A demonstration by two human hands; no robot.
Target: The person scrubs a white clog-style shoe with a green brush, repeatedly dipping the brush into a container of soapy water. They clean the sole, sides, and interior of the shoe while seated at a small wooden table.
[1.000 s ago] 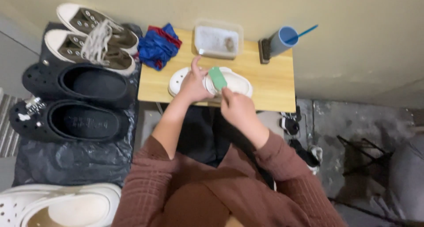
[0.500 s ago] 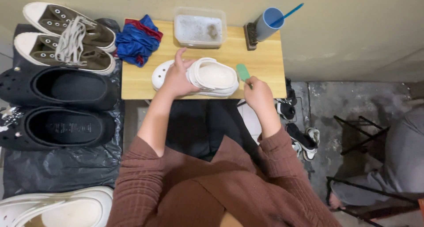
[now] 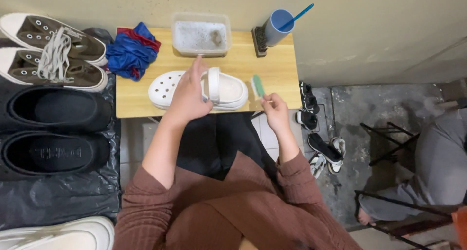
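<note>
A white perforated clog [image 3: 228,90] lies on a small wooden table [image 3: 272,70]. My left hand [image 3: 188,94] rests flat across the middle of the clog, fingers stretched toward the far side. To the right of the shoe, my right hand [image 3: 275,109] grips a small green brush [image 3: 257,86] by its handle, bristle end pointing away from me, just beside the clog's heel end.
A clear tub of soapy water [image 3: 200,34], a blue cup with a blue stick [image 3: 278,27], a dark scrub brush [image 3: 258,41] and a blue-red cloth [image 3: 130,50] sit on the table. Sneakers [image 3: 48,55] and black clogs [image 3: 53,128] lie left on black plastic. Sandals [image 3: 321,148] lie right.
My right hand with the green brush has moved off the top of the clog to its right side. My left hand stays on the clog. The view has shifted.
</note>
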